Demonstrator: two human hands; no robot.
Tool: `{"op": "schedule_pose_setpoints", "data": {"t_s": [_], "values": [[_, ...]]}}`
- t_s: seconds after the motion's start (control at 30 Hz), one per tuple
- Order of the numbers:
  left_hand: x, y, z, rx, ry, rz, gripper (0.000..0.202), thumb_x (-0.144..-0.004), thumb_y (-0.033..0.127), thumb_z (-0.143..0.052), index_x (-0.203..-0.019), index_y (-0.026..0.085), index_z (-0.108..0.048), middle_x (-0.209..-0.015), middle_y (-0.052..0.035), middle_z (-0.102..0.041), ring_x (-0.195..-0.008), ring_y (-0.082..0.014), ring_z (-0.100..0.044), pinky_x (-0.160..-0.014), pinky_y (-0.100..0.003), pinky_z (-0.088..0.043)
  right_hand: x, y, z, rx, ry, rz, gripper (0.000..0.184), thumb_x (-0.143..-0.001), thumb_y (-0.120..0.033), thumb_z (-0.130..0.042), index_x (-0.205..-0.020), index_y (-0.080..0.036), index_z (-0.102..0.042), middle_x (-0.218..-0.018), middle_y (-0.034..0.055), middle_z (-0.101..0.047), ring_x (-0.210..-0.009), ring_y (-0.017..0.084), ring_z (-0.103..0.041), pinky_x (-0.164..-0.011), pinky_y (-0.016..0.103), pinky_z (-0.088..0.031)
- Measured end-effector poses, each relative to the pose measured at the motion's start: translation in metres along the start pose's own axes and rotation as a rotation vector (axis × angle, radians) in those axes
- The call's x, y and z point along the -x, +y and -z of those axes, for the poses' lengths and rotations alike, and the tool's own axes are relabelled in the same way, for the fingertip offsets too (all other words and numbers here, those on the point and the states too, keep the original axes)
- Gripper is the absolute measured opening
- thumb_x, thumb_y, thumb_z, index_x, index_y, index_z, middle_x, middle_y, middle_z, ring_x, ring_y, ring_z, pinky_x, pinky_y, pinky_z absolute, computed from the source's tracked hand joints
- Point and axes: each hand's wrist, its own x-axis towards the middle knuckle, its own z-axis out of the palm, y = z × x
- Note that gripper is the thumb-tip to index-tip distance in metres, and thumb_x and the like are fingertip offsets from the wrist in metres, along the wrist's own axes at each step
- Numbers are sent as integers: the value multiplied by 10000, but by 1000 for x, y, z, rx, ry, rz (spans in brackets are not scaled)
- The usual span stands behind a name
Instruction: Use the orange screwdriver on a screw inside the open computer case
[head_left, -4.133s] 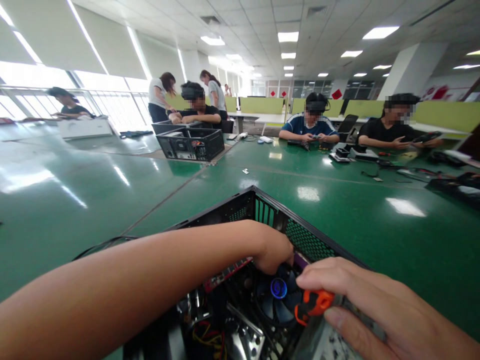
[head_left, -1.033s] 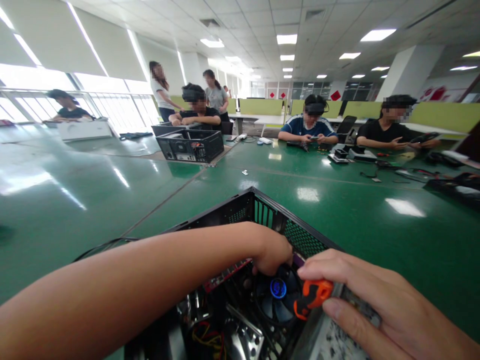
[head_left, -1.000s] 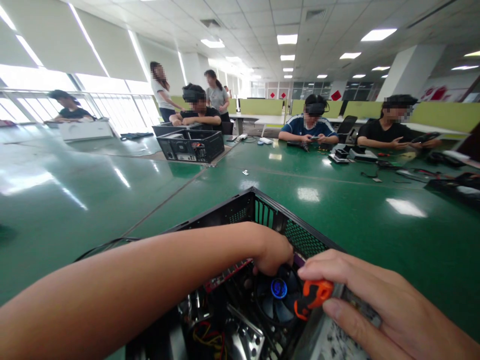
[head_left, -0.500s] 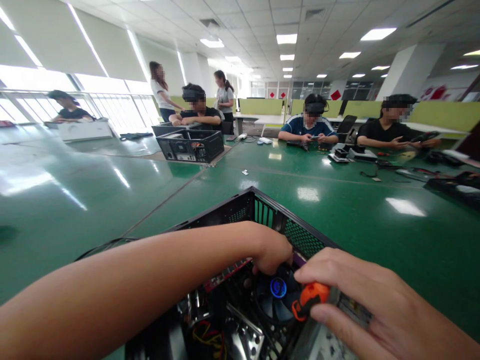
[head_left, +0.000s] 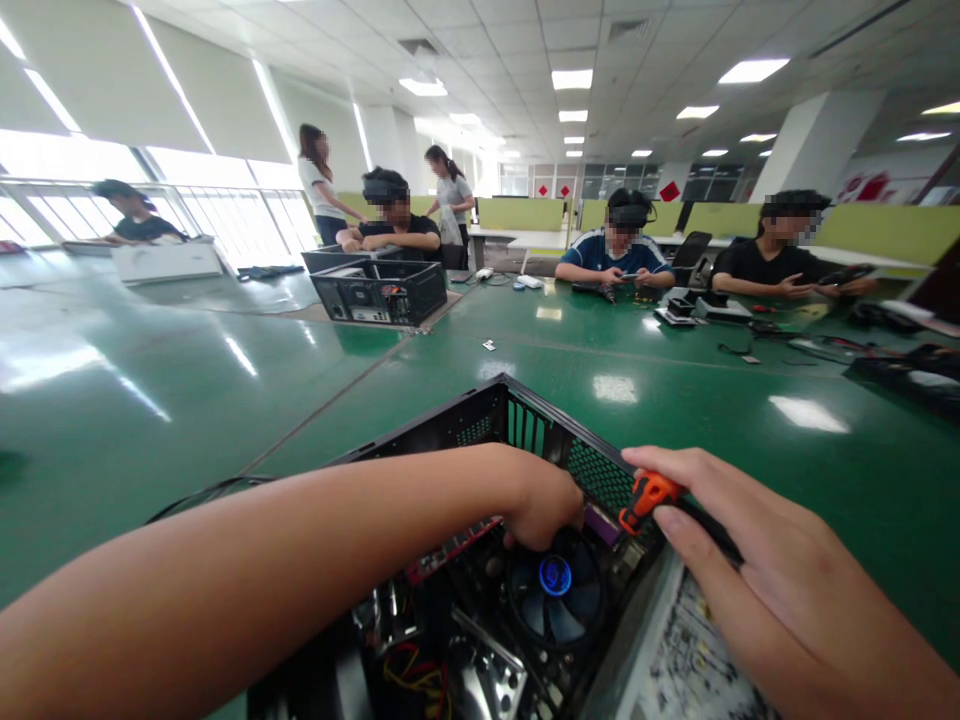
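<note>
An open black computer case (head_left: 420, 430) stands before me on the green table. My left hand (head_left: 544, 500) reaches down inside it, beside a cooling fan (head_left: 555, 605) with a blue hub. Its fingers are curled, and the fingertips and anything between them are hidden. Above the case's right edge, my right hand (head_left: 757, 540) grips an orange and black screwdriver (head_left: 651, 495) between thumb and fingers. Around the fan lie a red card (head_left: 450, 553), a purple connector strip (head_left: 602, 524), silver metal parts (head_left: 487, 675) and yellow and red wires (head_left: 412, 670).
Another open computer case (head_left: 375, 292) sits farther back, with a person (head_left: 394, 215) leaning over it. Other people sit or stand around the table. Cables and parts (head_left: 795, 345) lie at the right, and a small white piece (head_left: 489, 345) lies beyond my case.
My right hand has lifted the screwdriver up and right, away from the fan, uncovering the fan and the purple strip. My left hand stays almost where it was.
</note>
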Motion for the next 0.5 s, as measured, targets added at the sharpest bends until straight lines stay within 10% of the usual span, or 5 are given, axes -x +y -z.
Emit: {"op": "schedule_pose_setpoints", "data": {"t_s": [0.5], "values": [[3,5,7,-49,-155,6,643,-676,112,-576,-1309,187,-657,-796,-60,-749,-724,-220,-661,-616,-296,-487,-1,0,-2,2,-132,-22,360,-1002,-258,-452,-1334,-290,-585,-1179,47,-747,-1064,198,-731,-830,311,-622]]}}
